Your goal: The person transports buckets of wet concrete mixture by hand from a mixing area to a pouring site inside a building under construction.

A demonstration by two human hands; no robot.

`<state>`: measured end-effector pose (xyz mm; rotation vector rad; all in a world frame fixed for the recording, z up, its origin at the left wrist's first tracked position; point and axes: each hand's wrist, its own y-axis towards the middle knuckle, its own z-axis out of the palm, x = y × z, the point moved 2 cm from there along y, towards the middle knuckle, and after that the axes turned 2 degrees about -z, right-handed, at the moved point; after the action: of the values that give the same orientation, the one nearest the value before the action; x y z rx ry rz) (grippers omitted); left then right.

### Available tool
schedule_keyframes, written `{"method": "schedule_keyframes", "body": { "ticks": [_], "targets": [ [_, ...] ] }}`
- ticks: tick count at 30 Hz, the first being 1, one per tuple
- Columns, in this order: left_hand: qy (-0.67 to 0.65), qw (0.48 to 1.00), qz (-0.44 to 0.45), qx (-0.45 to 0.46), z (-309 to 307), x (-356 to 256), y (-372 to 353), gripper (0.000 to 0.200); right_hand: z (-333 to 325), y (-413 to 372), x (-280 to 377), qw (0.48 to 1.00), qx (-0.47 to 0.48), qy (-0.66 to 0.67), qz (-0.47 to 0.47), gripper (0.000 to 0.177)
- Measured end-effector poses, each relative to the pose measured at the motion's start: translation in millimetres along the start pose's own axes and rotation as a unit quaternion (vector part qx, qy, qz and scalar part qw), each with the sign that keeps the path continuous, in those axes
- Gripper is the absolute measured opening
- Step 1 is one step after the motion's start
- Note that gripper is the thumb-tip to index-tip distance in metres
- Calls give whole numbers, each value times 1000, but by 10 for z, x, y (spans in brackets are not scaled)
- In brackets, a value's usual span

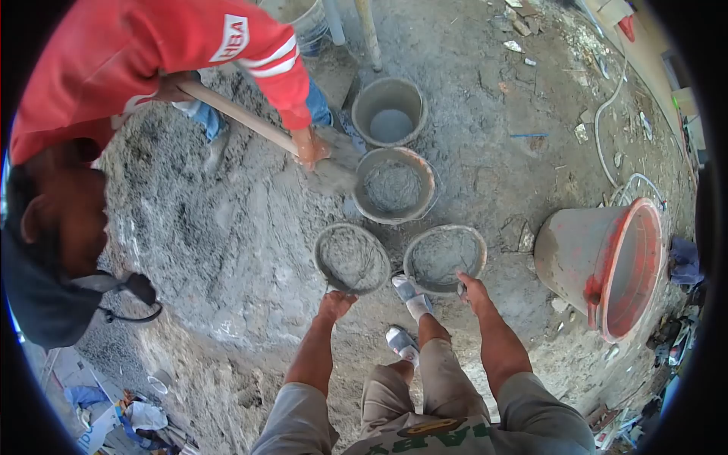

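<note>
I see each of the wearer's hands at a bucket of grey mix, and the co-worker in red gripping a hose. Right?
Not a hose: the head view shows the co-worker in red gripping a wooden handle. The rest holds: left hand at one bucket, right hand at another bucket, both with grey mix.

Between your right bucket (436, 290) and the tub (576, 246), ground (506, 269) is offering passage; far left, a wooden handle (243, 117) is blocking.
</note>
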<state>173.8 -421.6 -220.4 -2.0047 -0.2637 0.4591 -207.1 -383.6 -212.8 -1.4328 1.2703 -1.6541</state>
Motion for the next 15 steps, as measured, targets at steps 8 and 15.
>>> {"method": "schedule_keyframes", "body": {
  "ticks": [8, 15],
  "targets": [
    [-107, 994, -11, -15, 365, 316, -130, 50, -490, -522, -13, 996, -71, 52, -8, 31],
    [74, 974, 206, -60, 786, 814, -550, 34, -939, -1206, -572, 978, -138, 151, -31, 27]
  ]
}}
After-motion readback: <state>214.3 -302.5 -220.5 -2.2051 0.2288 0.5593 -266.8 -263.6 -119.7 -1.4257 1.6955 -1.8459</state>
